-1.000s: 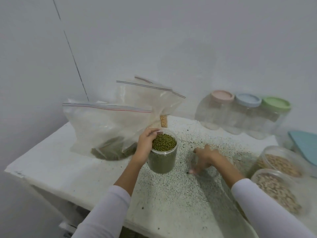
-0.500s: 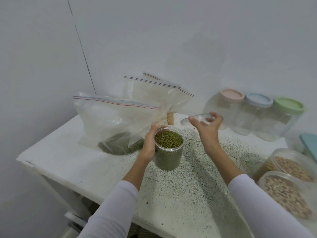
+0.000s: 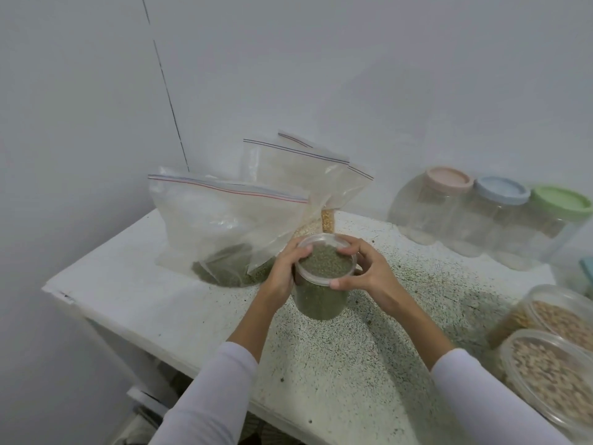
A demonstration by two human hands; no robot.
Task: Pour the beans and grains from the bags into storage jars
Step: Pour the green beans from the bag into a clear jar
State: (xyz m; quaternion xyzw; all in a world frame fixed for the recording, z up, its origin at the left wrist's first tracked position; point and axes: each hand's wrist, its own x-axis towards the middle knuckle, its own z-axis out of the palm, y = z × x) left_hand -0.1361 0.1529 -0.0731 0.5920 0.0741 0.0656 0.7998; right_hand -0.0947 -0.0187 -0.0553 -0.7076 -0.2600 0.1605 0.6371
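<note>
The white speckled stone surface (image 3: 321, 364) carries everything. Largest on it are the clear zip-top plastic bags: the front bag (image 3: 224, 226) stands slumped at the back left with only a dark heap of green beans left in its bottom, and two more bags (image 3: 298, 175) lean behind it, one showing a little yellow grain low down. At the back right stand three clear storage jars, seemingly empty, with a pink lid (image 3: 447, 181), a blue lid (image 3: 500, 191) and a green lid (image 3: 560, 202). At the right edge sit two wide clear tubs (image 3: 552, 377) already holding pale beans or grains.

In the middle stands the small clear round jar (image 3: 321, 297), filled with green beans nearly to the brim, just in front of the front bag. A clear plastic lid (image 3: 325, 261) lies on its mouth. The left hand (image 3: 282, 274) wraps the jar's upper side, thumb on the lid's rim; the right hand (image 3: 365, 268) curls its grip over the lid's far and near edges, pressing it down.

By my reading, the green beans are poured and this jar is being closed. The lidded jars and the remnants in the bags suggest more pouring is left.
</note>
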